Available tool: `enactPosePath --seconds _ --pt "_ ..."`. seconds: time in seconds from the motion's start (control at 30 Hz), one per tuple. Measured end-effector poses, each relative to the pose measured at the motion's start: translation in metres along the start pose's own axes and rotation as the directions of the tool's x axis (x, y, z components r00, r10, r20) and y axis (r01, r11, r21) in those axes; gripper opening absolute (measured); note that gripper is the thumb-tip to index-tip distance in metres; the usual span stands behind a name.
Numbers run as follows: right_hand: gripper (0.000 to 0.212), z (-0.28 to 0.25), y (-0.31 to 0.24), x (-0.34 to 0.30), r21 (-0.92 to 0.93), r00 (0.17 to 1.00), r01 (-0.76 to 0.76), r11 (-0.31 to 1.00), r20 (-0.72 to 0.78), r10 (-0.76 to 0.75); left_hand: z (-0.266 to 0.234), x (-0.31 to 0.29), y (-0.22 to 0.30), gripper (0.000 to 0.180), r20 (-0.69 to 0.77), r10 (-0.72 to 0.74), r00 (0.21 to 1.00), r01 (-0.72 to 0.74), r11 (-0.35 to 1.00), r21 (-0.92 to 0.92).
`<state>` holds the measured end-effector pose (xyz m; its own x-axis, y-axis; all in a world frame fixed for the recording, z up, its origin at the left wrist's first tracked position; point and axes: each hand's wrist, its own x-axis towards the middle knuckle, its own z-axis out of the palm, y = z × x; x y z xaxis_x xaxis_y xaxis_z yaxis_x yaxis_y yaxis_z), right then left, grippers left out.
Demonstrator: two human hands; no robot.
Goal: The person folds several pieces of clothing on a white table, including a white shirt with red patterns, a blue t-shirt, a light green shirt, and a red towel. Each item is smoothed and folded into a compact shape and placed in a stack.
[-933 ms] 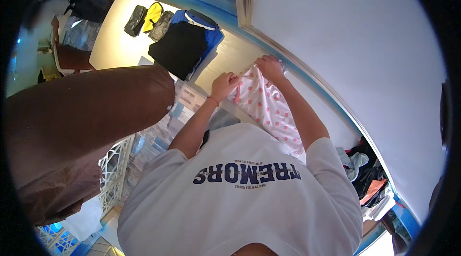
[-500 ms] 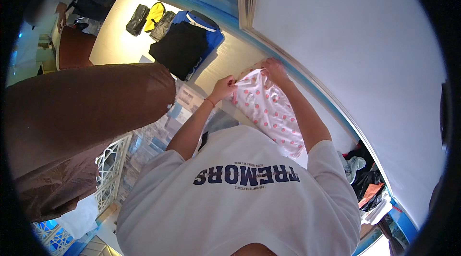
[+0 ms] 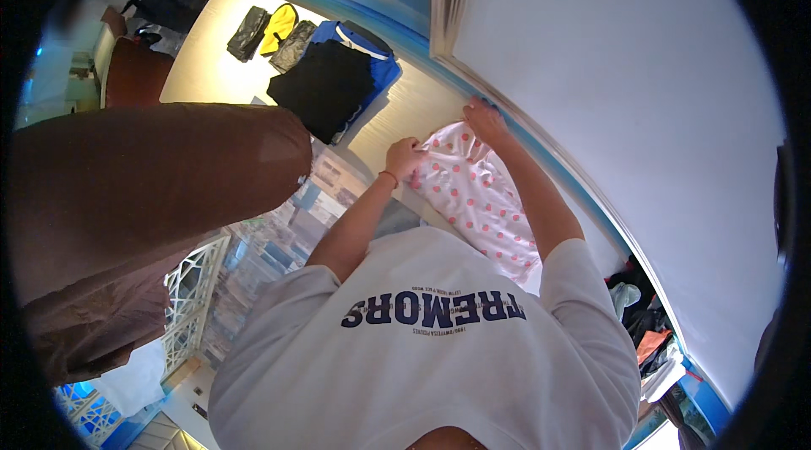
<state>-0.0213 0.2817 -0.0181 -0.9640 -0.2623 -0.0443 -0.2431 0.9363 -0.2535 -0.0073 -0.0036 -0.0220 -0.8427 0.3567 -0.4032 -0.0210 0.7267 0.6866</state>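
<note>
A white cloth garment with pink-red dots [image 3: 481, 201] lies stretched out in front of my body on a pale tabletop [image 3: 422, 104]. Its exact kind does not show. My left hand [image 3: 405, 159] is closed on its far left corner, fingers pinching the edge. At the far right corner my right hand [image 3: 485, 120] grips the same edge, close to the wall. Between both hands the far edge looks fairly smooth, with some creases beside my right forearm. The near end of the garment is partly hidden by my white shirt.
Left of the garment sit a folded black garment [image 3: 325, 87] on a blue one [image 3: 384, 74], a yellow-and-black item [image 3: 279, 28] and a shiny black bundle [image 3: 247, 34]. A brown padded piece of furniture [image 3: 160, 163] juts in at left. Mixed clothes [image 3: 650, 340] lie at right.
My left hand has shifted slightly right with its corner. The garment's far edge, folded and pulled into creases before, now lies flatter and rounder between my hands.
</note>
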Motion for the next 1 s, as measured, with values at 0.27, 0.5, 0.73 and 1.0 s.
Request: enactPosePath --seconds 0.27,0.5,0.73,1.0 --pt "0.014 -0.108 -0.035 -0.104 0.394 0.970 0.027 0.919 -0.232 0.071 -0.077 -0.036 0.058 0.024 0.255 0.153 0.955 0.033 0.799 -0.600" --pt "0.026 -0.247 -0.084 -0.165 0.943 0.912 -0.077 0.324 -0.064 0.405 -0.200 -0.093 0.218 0.017 0.338 0.342 0.877 -0.142 0.855 -0.498" --pt "0.018 -0.316 -0.115 -0.184 0.905 0.961 -0.006 0.425 -0.112 0.253 -0.266 -0.157 0.347 0.011 0.325 0.668 0.670 -0.547 0.740 -0.393" --pt "0.015 -0.349 -0.132 -0.204 0.951 0.940 -0.017 0.307 -0.090 0.329 -0.291 -0.178 0.386 0.007 0.144 0.840 0.522 -0.799 0.541 -0.262"
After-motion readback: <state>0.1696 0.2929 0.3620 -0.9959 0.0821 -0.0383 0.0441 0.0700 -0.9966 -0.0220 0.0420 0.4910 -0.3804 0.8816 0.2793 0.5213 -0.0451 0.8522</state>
